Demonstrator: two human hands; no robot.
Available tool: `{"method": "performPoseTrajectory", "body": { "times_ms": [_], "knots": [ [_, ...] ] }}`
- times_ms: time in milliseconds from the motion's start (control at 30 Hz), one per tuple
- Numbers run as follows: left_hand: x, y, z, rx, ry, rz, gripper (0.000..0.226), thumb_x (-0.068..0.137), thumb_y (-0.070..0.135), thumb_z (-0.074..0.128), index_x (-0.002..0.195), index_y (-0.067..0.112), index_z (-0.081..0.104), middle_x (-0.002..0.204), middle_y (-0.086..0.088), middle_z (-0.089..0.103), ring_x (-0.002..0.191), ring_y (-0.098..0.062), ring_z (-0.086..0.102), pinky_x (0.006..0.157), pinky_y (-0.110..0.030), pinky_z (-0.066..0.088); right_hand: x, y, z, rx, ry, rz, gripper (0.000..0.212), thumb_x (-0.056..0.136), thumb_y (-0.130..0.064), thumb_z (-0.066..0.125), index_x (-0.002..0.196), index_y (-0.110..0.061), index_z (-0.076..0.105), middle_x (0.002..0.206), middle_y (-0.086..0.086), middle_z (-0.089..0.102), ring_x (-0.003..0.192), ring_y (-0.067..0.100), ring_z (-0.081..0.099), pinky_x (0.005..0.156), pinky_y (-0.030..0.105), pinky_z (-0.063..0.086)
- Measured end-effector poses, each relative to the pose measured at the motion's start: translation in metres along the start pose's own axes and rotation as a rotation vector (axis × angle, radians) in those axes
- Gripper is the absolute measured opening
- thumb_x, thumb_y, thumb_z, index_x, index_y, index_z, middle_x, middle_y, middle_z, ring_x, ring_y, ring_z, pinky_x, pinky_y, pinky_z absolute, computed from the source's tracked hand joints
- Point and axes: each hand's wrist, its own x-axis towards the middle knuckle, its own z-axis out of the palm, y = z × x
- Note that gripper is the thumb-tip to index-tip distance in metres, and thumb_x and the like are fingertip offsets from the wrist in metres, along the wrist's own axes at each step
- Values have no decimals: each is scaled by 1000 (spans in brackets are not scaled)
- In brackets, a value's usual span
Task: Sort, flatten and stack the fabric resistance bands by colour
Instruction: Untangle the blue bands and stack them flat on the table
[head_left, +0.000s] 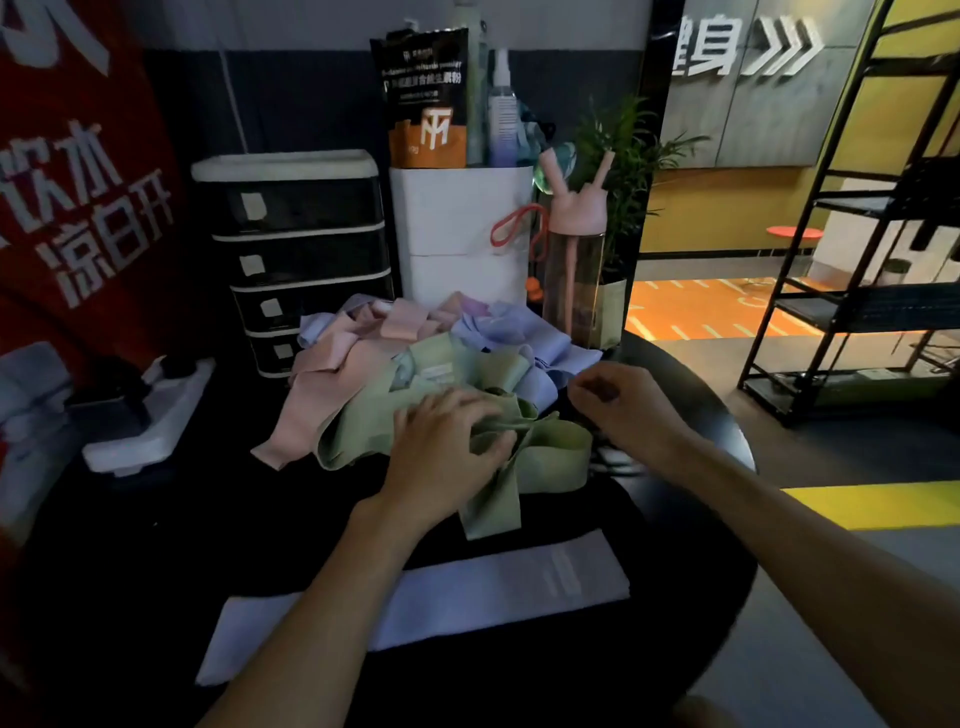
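Note:
A tangled heap of fabric bands lies on the round black table (571, 675): pink bands (332, 358) at the left, lilac bands (498, 327) at the back, green bands (550, 457) in front. My left hand (441, 462) lies on the green bands, its fingers curled round a bunch of green fabric. To the right of the heap, my right hand (618, 405) hovers with curled fingers and holds nothing that I can see. A flat lilac band (498, 587) lies stretched out near the table's front, partly under my left forearm.
Behind the heap stand a black drawer unit (301, 260), a white box (457, 234) with a pouch and spray bottle, a pink water bottle (576, 260) and a plant. A white power strip (150, 421) lies at the left. A black shelf rack (857, 291) stands at the right.

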Motion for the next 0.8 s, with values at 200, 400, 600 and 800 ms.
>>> {"method": "performPoseTrajectory", "body": {
  "times_ms": [200, 400, 600, 800],
  "knots": [
    [1, -11, 13, -6, 66, -3, 55, 78, 70, 35, 107, 41, 70, 126, 21, 58, 119, -6, 49, 95, -30, 22, 57, 15, 27, 7, -17, 60, 10, 87, -9, 68, 97, -11, 65, 94, 3, 66, 85, 14, 62, 71, 18, 46],
    [0, -9, 15, -10, 103, 15, 49, 80, 67, 40, 105, 40, 72, 123, 19, 60, 116, -7, 51, 93, -26, 19, 77, 13, 45, -17, -80, 79, 22, 87, -4, 66, 107, -12, 60, 84, 10, 71, 74, 18, 66, 60, 21, 49],
    [-1, -8, 10, -23, 68, -4, 58, 78, 70, 35, 109, 37, 71, 127, 18, 59, 120, -7, 49, 94, -24, 16, 76, 2, 31, -104, 7, 27, 17, 92, -5, 60, 106, -5, 70, 80, 2, 63, 73, 16, 61, 54, 5, 42],
    [0, -3, 6, -58, 71, -13, 54, 78, 68, 38, 102, 33, 72, 120, 20, 60, 117, -7, 53, 97, -32, 26, 58, -25, -6, 83, 76, -24, 26, 90, 9, 57, 102, -13, 66, 84, -1, 64, 73, 0, 61, 66, 7, 48]
  ]
}}
